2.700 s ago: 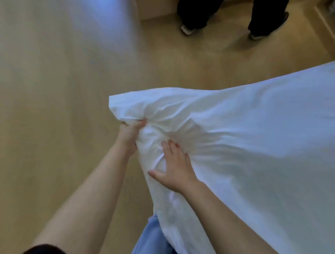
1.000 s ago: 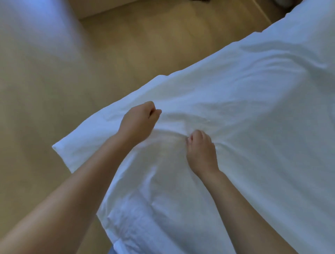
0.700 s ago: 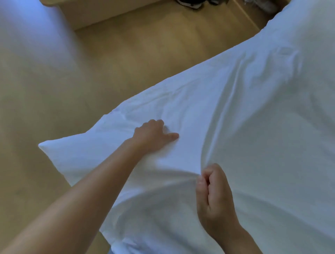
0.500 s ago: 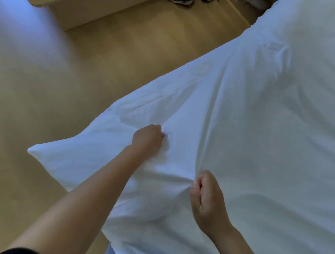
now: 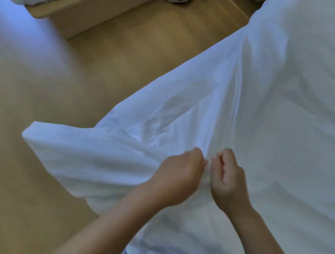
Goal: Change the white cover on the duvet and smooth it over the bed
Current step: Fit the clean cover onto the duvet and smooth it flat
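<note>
Lower centre: left hand [image 5: 178, 175] and right hand [image 5: 227, 178] side by side, knuckles up. Each grip is closed, pinching a fold of the white cover [image 5: 262, 112]. The cover fills the right of the frame, one corner jutting left over the wood floor [image 5: 117, 58].

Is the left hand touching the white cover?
Touching. The head view shows the left hand pinching a fold of the white cover in its curled fingers.

The white cover [image 5: 262, 108] runs off the frame from 1 to 6 o'clock and hides whatever lies beneath it. The left hand [image 5: 179, 179] is blurred. Its fingertips, like those of the right hand [image 5: 226, 179], curl out of sight into the cloth. At 12 o'clock a dark object [image 5: 175, 1] is cropped beyond telling.
</note>
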{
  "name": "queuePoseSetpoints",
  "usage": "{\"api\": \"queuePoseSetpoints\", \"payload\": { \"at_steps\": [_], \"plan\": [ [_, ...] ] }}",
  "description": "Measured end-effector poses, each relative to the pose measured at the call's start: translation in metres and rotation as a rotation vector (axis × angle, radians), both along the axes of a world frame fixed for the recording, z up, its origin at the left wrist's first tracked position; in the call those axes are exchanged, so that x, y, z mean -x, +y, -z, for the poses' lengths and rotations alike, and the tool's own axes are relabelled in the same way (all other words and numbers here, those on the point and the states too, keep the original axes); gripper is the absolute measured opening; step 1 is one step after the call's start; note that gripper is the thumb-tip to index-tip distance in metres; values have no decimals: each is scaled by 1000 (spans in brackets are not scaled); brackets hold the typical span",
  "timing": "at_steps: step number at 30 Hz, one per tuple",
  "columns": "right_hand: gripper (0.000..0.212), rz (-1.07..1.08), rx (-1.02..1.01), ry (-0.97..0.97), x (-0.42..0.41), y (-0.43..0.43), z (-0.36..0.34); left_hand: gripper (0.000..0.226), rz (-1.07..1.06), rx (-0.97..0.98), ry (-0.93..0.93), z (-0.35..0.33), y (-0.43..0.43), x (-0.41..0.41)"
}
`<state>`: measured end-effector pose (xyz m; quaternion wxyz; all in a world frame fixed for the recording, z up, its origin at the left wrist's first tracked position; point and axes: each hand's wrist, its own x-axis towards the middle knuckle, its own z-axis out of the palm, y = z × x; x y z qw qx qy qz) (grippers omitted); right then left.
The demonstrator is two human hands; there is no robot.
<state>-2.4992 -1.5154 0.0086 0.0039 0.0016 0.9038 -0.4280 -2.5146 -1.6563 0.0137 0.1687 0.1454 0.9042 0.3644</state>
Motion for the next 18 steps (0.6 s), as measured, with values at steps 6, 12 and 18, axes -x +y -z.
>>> {"api": "queuePoseSetpoints", "payload": {
  "at_steps": [6, 12, 18],
  "plan": [
    [34, -235, -748, -750, -11, 56, 35, 25, 152, 401, -235, 64, 9, 12],
    [40, -226, -570, -783, 29, 29, 86, 89, -353, 361, 140, 82, -38, 50],
    [55, -273, -582, -939, 47, 13, 103, 122, -404, 358, -598, 100, -74, 69]
  ]
}}
